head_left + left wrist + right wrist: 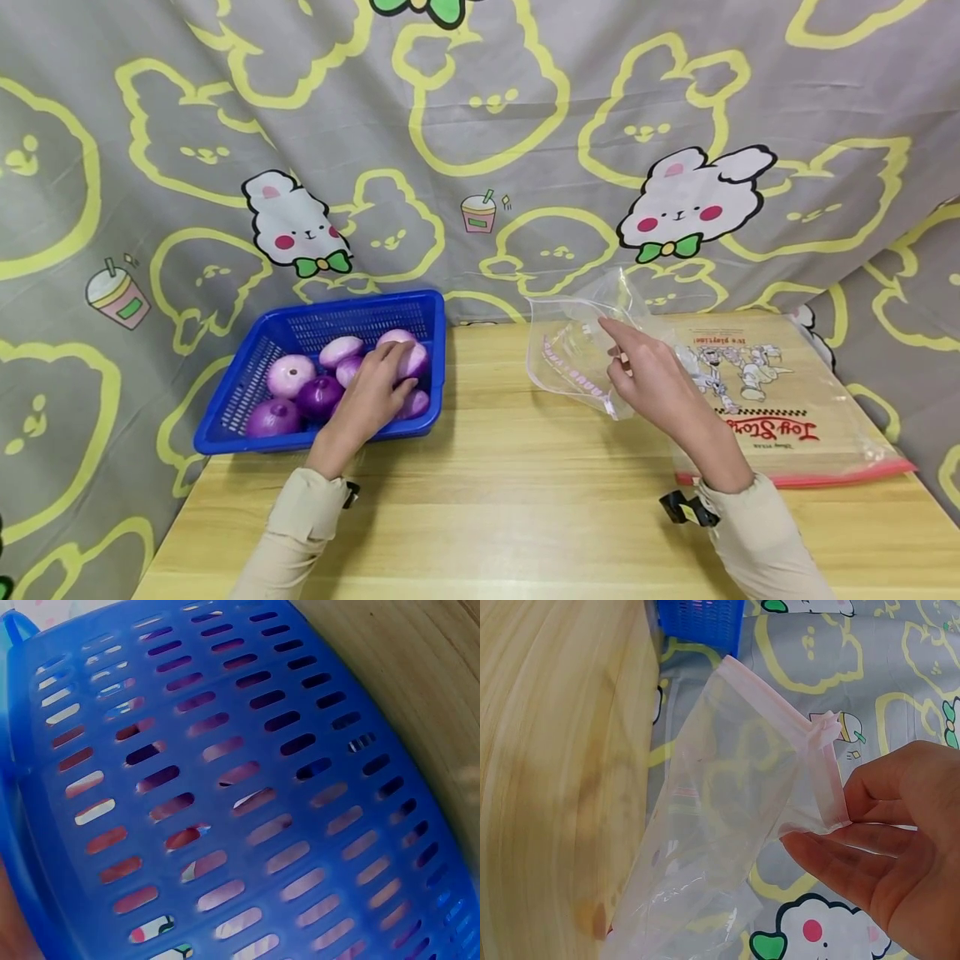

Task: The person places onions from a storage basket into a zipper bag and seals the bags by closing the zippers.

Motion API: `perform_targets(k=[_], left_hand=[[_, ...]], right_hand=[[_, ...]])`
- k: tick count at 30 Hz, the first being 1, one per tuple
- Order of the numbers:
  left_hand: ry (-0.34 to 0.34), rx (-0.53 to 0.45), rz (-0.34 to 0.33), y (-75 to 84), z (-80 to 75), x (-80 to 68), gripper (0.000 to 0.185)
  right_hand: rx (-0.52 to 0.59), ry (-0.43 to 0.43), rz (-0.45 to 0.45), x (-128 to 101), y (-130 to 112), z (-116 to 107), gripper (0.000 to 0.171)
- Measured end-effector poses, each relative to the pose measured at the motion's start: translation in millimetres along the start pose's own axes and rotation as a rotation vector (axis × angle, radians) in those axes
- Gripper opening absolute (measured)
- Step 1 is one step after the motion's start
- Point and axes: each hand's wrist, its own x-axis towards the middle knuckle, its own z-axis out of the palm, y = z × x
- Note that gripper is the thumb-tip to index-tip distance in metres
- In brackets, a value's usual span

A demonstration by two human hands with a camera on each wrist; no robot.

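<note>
In the head view my left hand [367, 396] reaches over the near right side of a blue plastic basket [225, 408]. Its fingers and thumb are around a red onion [415, 360]. Several more red onions [291, 377] lie in the basket. In the left wrist view the basket's slotted wall [247, 780] fills most of the picture and hides the fingers. My right hand [648, 375] pinches the open mouth of a clear plastic zip bag [566, 358]. The right wrist view shows thumb and fingers on the pinkish rim of that bag [727, 772].
A flat Toy Story zip bag [787, 417] with a red edge lies on the wooden table [480, 517] at the right. Behind the table hangs a grey cloth [480, 125] printed with yellow outlines and white rabbits.
</note>
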Motion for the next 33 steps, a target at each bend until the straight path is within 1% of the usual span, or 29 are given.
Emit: perform_targets(k=[8,15,21,29,33], left_hand=[[0.066,-0.002,0.042,4.1,-4.6,2.2,0.054],[0.097,-0.046,0.054,13.8,-9.3,0.9,0.055],[0.121,-0.046,0.054,21.9,-13.6,2.9,0.057],[0.166,-0.03,0.082,28.8,-18.4,4.5,0.057],[0.196,-0.028,0.108,31.6,-19.7,5.6,0.058]], right_hand=[[-0.001,0.002,-0.008,0.6,0.6,-1.1,0.057],[-0.004,0.001,-0.007,-0.1,0.1,-0.9,0.057],[0.0,-0.006,0.0,-0.2,0.0,-1.3,0.057],[0.003,-0.009,0.003,-0.8,-0.7,-2.8,0.056],[0.0,-0.006,0.001,-0.8,-1.1,-3.3,0.056]])
